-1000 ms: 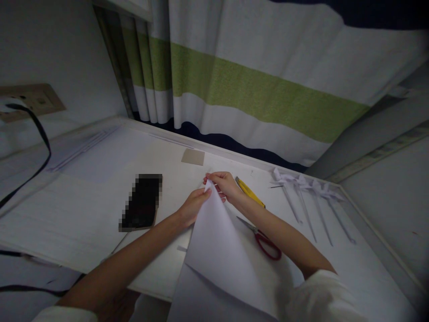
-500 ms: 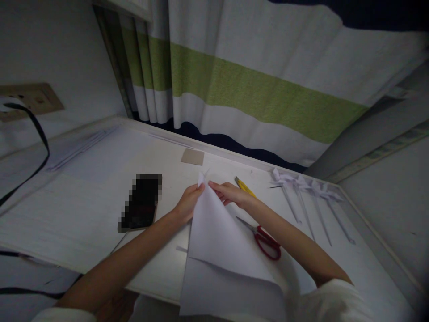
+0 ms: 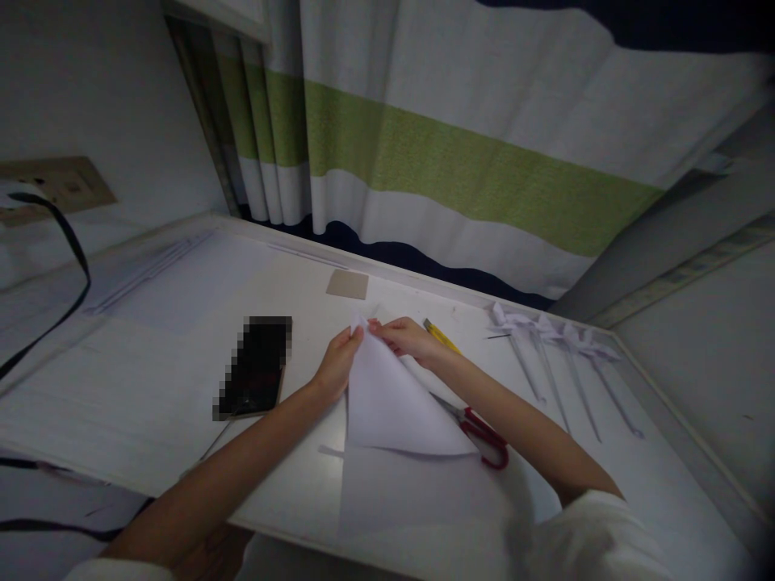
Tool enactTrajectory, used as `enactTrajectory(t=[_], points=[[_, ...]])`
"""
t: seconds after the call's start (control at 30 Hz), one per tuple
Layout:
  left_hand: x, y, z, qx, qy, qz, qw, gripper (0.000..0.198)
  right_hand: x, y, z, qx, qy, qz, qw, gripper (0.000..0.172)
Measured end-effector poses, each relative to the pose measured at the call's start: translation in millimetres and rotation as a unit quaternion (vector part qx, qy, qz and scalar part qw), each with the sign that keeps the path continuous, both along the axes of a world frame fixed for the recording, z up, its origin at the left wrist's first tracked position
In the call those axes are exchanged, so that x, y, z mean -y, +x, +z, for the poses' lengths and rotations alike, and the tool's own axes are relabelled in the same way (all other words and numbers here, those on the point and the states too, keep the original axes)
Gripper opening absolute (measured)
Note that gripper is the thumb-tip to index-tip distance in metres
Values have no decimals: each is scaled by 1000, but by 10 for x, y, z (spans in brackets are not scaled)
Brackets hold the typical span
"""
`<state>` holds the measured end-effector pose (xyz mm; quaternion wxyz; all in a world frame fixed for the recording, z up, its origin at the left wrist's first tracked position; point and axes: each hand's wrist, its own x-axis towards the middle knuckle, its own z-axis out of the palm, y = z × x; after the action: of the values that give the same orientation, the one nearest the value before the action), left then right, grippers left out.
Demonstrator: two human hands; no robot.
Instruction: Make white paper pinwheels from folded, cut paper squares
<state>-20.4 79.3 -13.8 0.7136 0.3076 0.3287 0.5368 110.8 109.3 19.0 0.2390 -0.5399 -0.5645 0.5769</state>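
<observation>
From here, my left hand (image 3: pixel 335 363) pinches the white paper (image 3: pixel 396 407) at its eleven o'clock tip; my right hand (image 3: pixel 407 337) seems to, too. I'm likely folding; next needs neat edges.

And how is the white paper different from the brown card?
The white paper is much bigger than the brown card. The paper is white; the card is greyish brown. The left hand pinches the bent-over paper; the card lies flat on the table. Both look plain.
</observation>
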Motion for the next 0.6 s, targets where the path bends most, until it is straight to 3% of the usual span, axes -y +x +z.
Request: enactTrajectory(t=[0.23,0.6], points=[[-7,-13,47,12,-9,9,1000,23,-11,-76,3,-15,73,4,997,33],[-40,-9,45,65,-57,-35,996,22,-12,-57,-212,1,163,-22,986,33]])
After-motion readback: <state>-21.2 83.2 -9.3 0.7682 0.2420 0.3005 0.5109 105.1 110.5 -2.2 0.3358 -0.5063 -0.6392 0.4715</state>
